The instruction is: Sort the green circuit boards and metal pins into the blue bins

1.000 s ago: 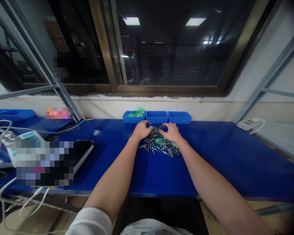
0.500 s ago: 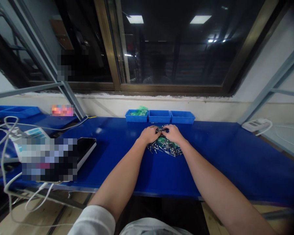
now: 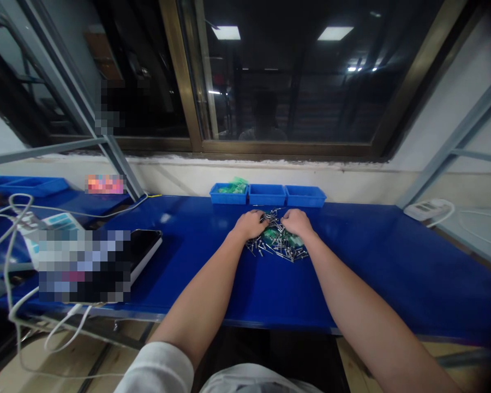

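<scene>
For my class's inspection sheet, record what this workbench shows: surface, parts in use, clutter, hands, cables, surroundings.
Surface: glossy blue tabletop.
Parts: loose heap of pin-like metal parts, green material among them; three blue bins behind, the left one holding green wrapping.
Clutter: dark-screened device at left, partly masked.
Hands: left hand at the heap's left side, right hand at its right; grip unclear.
Cables: white cables at left; another at the power strip, right.
Surroundings: window, pale wall, grey metal frame.

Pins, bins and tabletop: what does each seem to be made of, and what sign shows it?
Pins: probably metal, shiny; silvery with bright glints.
Bins: likely plastic, smooth; evenly blue, thin-walled.
Tabletop: glossy, with soft reflections; painted metal or laminate, I can't tell.
</scene>
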A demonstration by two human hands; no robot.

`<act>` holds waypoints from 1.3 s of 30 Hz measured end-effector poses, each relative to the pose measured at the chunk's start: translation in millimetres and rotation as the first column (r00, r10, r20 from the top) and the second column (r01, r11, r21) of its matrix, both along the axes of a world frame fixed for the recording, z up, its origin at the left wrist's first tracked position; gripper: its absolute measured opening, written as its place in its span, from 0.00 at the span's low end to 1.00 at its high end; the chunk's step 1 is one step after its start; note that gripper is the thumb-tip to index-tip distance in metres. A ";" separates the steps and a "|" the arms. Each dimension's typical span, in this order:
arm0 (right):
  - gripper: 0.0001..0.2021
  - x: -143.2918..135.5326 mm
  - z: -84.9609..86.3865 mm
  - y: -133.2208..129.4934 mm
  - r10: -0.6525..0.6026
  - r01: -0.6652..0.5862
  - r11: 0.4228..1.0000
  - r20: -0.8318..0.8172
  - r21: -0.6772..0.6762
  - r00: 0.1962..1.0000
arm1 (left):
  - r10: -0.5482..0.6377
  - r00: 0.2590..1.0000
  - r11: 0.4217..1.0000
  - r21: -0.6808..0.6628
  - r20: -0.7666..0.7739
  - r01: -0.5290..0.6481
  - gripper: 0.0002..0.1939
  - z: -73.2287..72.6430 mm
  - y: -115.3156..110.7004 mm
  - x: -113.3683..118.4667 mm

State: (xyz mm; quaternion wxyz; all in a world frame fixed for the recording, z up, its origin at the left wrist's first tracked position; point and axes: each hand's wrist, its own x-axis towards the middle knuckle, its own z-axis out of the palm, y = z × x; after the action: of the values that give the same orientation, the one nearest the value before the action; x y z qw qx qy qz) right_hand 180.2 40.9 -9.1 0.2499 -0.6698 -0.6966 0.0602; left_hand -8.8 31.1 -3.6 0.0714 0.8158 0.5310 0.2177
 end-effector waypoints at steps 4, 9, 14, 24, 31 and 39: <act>0.08 -0.3 -6.3 4.6 0.052 -0.051 0.998 -0.018 0.045 0.998 | -0.004 1.000 1.000 -0.002 0.018 0.004 0.20 -0.3 0.4 -0.3; 0.09 -0.8 -6.5 6.0 0.080 -0.079 0.997 -0.036 0.008 0.996 | -0.019 0.999 1.000 -0.004 0.036 0.020 0.19 -0.4 0.4 -0.5; 0.06 -6.6 3.9 -2.2 0.223 -0.200 0.970 -0.179 0.137 0.958 | -0.018 0.997 0.999 0.052 0.078 0.014 0.22 3.0 -0.7 -0.7; 0.09 -17.2 11.4 -11.2 0.439 -0.360 0.898 -0.482 0.252 0.759 | -0.259 0.949 0.952 0.217 0.182 0.218 0.11 19.8 -5.7 3.5; 0.16 -20.0 16.7 -14.6 0.394 -0.313 0.918 -0.651 0.243 0.649 | -0.212 0.969 0.959 0.218 0.129 0.180 0.11 21.6 -7.4 3.9; 0.16 -14.1 22.1 -14.3 0.436 -0.369 0.891 -0.731 0.266 0.525 | -0.074 0.995 0.981 0.183 0.067 0.060 0.14 20.9 -7.9 2.1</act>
State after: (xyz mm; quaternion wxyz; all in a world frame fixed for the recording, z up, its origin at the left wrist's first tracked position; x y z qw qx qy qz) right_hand 166.1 26.6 13.1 0.5294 -0.3880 -0.6572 0.3706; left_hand -6.7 23.2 17.3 0.0241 0.8277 0.4782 0.2925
